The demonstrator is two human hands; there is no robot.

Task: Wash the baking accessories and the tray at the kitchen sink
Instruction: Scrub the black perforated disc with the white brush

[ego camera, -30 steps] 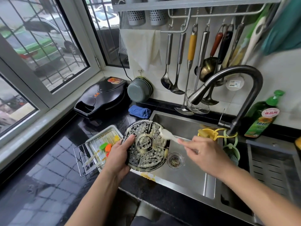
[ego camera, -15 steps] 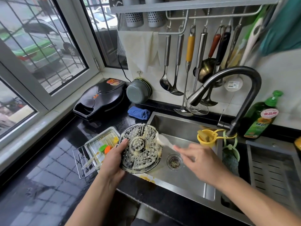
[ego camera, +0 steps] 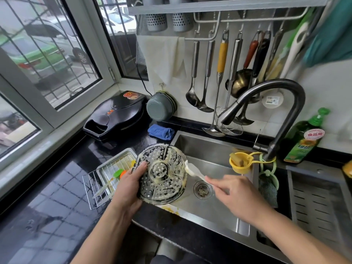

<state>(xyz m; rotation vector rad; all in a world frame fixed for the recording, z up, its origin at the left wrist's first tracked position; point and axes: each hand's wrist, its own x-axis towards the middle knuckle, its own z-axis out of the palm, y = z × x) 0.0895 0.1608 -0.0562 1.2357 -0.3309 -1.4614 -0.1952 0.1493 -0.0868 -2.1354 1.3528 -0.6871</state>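
The person stands at the steel sink [ego camera: 219,147], arms reaching in from six o'clock. The left hand [ego camera: 131,184] is closed around the nine o'clock rim of a round perforated plate [ego camera: 162,174], thumb pressed on its face and fingers hidden behind. The plate is tipped up on edge, smeared with pale batter, and sits over the sink's left rim, partly above the black counter [ego camera: 57,197].

The right hand [ego camera: 236,195] pinches the handle of a white spatula [ego camera: 194,171] between thumb and fingertips. The tool runs out toward ten o'clock from that grip, and its blade meets the plate's rim at about three o'clock. Below the handle lies the drain [ego camera: 202,189].

On the counter at nine o'clock from the plate sits a metal tray [ego camera: 116,161] with a wire rack [ego camera: 91,187] in it, holding a green and an orange brush [ego camera: 120,173]. The tray is just beside the left hand.

A dark curved faucet [ego camera: 276,115] arches over the basin from two o'clock, and a yellow funnel-like cup [ego camera: 240,162] hangs near its base. A green detergent bottle [ego camera: 302,138] stands further right against the wall. A blue cloth [ego camera: 161,131] lies at twelve o'clock from the plate.
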